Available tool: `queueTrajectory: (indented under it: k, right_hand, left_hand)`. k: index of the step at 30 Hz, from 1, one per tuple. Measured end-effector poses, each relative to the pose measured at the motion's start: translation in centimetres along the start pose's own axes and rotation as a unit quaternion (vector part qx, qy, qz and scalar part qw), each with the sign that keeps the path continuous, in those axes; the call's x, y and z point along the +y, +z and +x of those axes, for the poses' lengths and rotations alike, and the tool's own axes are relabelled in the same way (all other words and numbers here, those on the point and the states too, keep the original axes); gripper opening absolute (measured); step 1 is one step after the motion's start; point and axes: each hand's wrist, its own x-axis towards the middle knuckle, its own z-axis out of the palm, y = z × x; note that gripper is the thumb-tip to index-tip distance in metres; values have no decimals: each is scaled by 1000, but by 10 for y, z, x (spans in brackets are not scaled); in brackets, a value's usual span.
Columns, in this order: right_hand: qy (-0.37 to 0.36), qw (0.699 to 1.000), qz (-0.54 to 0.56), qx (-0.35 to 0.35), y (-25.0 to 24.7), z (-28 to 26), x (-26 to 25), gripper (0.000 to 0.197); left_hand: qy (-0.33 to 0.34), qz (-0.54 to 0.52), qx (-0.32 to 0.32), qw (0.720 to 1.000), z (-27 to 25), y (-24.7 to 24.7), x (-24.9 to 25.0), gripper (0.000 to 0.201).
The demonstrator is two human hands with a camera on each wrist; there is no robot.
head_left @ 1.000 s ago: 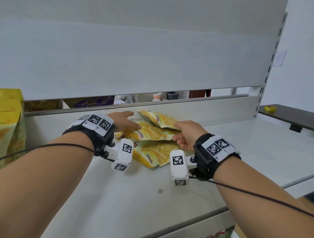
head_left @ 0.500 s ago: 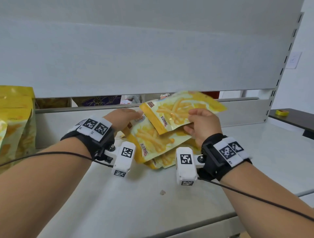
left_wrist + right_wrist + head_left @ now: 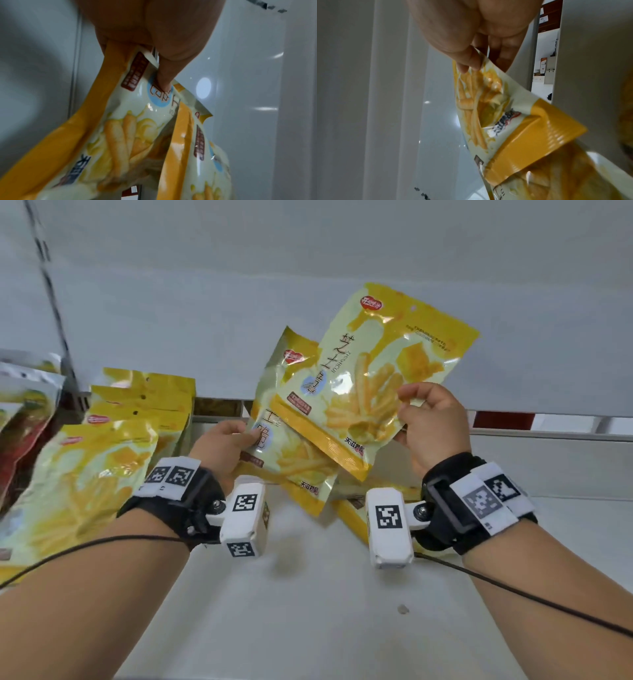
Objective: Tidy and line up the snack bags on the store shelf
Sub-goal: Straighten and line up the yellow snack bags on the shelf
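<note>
Two yellow snack bags with fries printed on them are raised above the white shelf (image 3: 308,594). My right hand (image 3: 431,422) pinches the front bag (image 3: 370,378) at its lower right edge; the right wrist view shows thumb and fingers on that front bag (image 3: 481,108). My left hand (image 3: 229,443) grips the left edge of the bag behind it (image 3: 291,453), thumb on its face, as the left wrist view shows on this rear bag (image 3: 130,135). Another yellow bag (image 3: 352,515) lies flat on the shelf under my wrists, partly hidden.
A row of the same yellow bags (image 3: 102,460) stands upright at the left of the shelf, with darker red bags (image 3: 20,436) beyond them. The grey back panel (image 3: 308,302) rises behind. A low rail (image 3: 548,434) runs along the shelf's back edge.
Both hands have lifted the two bags from the flat pile and tipped them upright, higher than before. The view has swung left, bringing the standing row of bags into sight.
</note>
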Motion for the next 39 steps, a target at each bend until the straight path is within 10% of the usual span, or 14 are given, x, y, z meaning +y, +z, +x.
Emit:
queueTrajectory:
  k: [21, 27, 39]
  right_hand:
    - [23, 972, -198, -124, 85, 1, 55, 40]
    - [35, 953, -257, -155, 103, -6, 61, 36]
    - [59, 908, -302, -283, 100, -23, 58, 47]
  left_hand:
    - [-100, -85, 82, 988, 55, -38, -62, 29]
    - [-90, 240, 90, 962, 48, -31, -53, 40]
    - [-83, 214, 27, 973, 44, -34, -53, 60]
